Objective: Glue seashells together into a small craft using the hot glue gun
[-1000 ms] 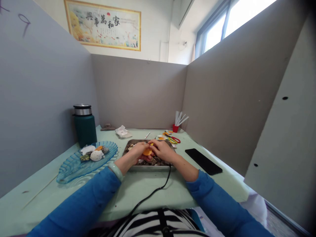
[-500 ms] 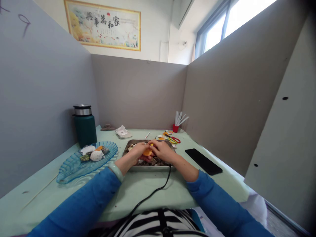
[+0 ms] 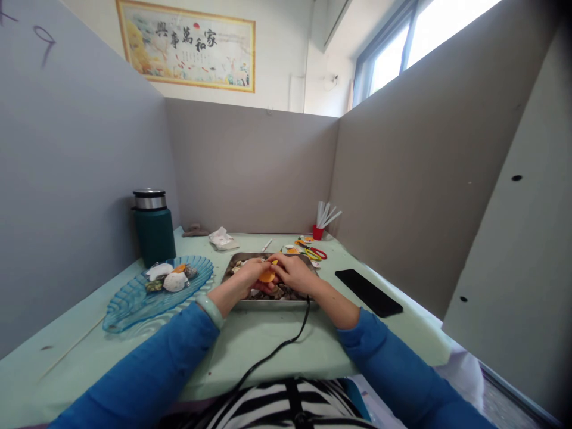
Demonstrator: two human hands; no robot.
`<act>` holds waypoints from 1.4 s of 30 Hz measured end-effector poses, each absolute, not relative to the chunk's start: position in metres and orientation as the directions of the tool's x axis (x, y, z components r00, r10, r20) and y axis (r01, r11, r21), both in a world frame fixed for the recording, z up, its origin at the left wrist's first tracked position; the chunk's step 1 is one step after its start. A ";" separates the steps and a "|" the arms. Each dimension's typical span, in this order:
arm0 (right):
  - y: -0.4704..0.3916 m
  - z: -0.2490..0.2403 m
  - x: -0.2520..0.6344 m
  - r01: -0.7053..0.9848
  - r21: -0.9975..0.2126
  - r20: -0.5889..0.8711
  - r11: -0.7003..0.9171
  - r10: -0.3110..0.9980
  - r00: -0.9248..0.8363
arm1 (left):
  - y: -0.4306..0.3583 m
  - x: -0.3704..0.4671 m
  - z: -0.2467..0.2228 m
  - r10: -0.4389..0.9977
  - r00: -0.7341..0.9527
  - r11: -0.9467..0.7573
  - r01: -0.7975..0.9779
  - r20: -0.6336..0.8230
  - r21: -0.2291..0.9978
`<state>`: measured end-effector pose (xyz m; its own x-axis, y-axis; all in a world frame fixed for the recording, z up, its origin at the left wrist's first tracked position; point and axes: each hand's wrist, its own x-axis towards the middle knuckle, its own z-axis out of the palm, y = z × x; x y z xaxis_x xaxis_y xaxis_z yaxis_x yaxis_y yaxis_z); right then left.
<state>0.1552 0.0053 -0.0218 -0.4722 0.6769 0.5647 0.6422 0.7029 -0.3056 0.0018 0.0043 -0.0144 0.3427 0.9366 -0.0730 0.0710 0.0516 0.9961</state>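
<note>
My left hand [image 3: 248, 277] and my right hand [image 3: 292, 272] meet over a metal tray [image 3: 268, 303] that holds several small shells or stones. Between the fingers of both hands is an orange shell [image 3: 267, 276]. The tray stands in the middle of the pale green table [image 3: 277, 345]. To its left lies a blue glass dish [image 3: 134, 301] with several shells in it.
A dark green flask [image 3: 153, 229] stands at the back left. A black phone [image 3: 368, 291] lies to the right. Scissors [image 3: 315, 252] and a red cup of white sticks [image 3: 318, 231] are behind the tray. Grey partition walls surround the table. A black cable [image 3: 286, 339] runs toward me.
</note>
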 end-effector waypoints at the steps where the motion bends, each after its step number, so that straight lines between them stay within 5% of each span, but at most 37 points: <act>1: 0.005 -0.022 0.155 0.644 -0.306 0.564 0.701 0.679 -0.471 | 0.004 0.002 -0.014 0.937 0.342 0.053 0.072 -0.075 0.996; 42: 0.005 -0.020 0.156 0.633 -0.311 0.589 0.709 0.667 -0.457 | 0.002 0.001 -0.010 0.910 0.413 0.047 -0.007 -0.040 0.999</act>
